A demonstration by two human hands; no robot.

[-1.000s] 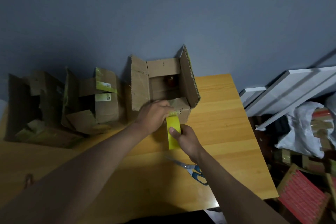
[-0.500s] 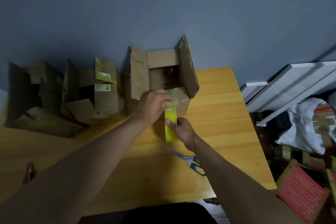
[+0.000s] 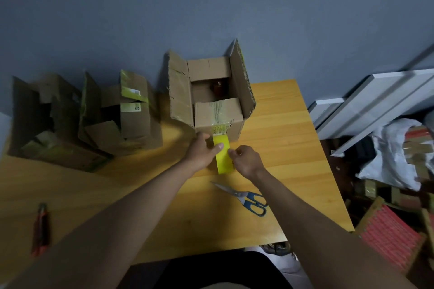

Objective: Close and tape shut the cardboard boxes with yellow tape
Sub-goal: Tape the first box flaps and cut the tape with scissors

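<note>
Both hands pinch yellow tape strip (left, right) against open box; label print unreadable.

Person: both forearms bare, no sleeves in view. Left hand and right hand bare, ungloved. Dark garment at lower frame edge.
</note>
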